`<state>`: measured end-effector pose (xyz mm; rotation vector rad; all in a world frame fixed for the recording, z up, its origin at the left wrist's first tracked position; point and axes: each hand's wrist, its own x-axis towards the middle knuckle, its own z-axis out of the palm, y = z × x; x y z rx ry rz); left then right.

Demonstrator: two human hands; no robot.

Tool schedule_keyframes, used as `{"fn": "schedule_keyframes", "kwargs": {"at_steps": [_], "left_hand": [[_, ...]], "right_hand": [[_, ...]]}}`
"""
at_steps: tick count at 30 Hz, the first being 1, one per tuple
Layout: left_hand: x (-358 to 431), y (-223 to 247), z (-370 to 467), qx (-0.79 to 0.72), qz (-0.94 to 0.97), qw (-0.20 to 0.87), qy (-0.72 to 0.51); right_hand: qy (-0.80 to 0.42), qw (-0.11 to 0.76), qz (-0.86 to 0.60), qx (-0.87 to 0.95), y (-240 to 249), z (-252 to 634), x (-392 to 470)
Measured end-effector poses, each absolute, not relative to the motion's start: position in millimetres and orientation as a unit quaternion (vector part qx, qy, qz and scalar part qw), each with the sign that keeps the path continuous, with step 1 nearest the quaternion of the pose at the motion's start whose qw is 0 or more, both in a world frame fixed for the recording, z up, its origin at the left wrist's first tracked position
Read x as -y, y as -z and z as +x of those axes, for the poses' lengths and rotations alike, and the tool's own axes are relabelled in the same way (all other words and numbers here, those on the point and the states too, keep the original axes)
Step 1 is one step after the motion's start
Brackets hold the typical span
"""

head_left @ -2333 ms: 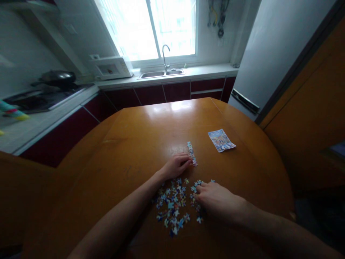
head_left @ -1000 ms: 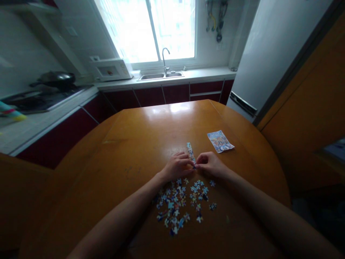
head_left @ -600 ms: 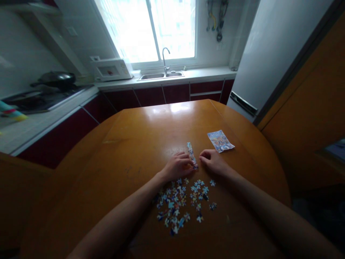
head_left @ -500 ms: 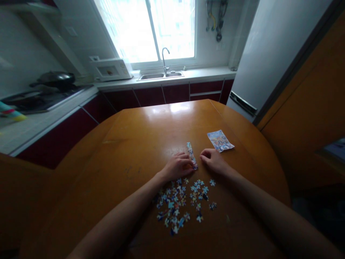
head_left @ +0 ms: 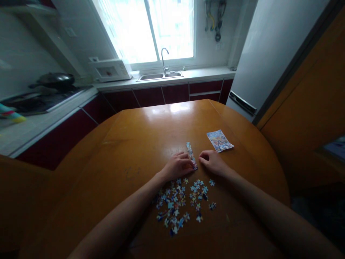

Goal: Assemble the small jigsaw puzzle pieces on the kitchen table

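Observation:
A narrow strip of joined jigsaw pieces (head_left: 190, 151) lies on the wooden table, running away from me. My left hand (head_left: 178, 167) rests at its near left side, thumb and fingers closed around the near end. To the right of the strip, and apart from it, my right hand (head_left: 212, 162) lies with its fingers curled in; whether a small piece is inside is hidden. Loose jigsaw pieces (head_left: 176, 199) spread in a heap between my forearms. Beyond my right hand is a picture sheet (head_left: 219, 140) with a colourful print.
The round-ended wooden table (head_left: 151, 129) fills the middle. Past it stand a counter with a sink (head_left: 152, 76), a tap (head_left: 164, 61) and a white microwave (head_left: 111, 70). A dark pan (head_left: 56, 79) sits on the stove at left; a fridge (head_left: 258, 57) is at right.
My right hand has shifted very slightly. My left hand stays at the strip, and the loose pieces lie as before.

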<state>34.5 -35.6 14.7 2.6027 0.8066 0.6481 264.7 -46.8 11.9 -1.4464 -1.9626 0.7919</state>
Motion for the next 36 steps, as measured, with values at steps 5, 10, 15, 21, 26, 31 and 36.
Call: {"fn": "schedule_keyframes", "kwargs": {"at_steps": [5, 10, 15, 21, 26, 31, 36], "left_hand": [[35, -15, 34, -0.286, 0.913, 0.174, -0.232], [36, -14, 32, -0.271, 0.914, 0.180, -0.243], [35, -11, 31, -0.270, 0.915, 0.179, -0.241], [34, -11, 33, -0.269, 0.915, 0.183, -0.238], [34, -9, 33, -0.268, 0.917, 0.181, -0.235], [34, -9, 33, -0.267, 0.917, 0.182, -0.233], [34, -9, 33, -0.267, 0.918, 0.180, -0.233]], "right_hand": [[-0.325, 0.275, -0.521, 0.740, -11, 266, 47], [-0.333, 0.265, -0.513, 0.745, -12, 267, 48], [-0.328, 0.250, -0.517, 0.750, -17, 265, 51], [-0.292, 0.231, -0.543, 0.753, -19, 259, 56], [-0.285, 0.222, -0.549, 0.754, -22, 257, 57], [-0.278, 0.224, -0.552, 0.753, -19, 257, 57], [-0.269, 0.222, -0.557, 0.754, -19, 257, 57]]}}
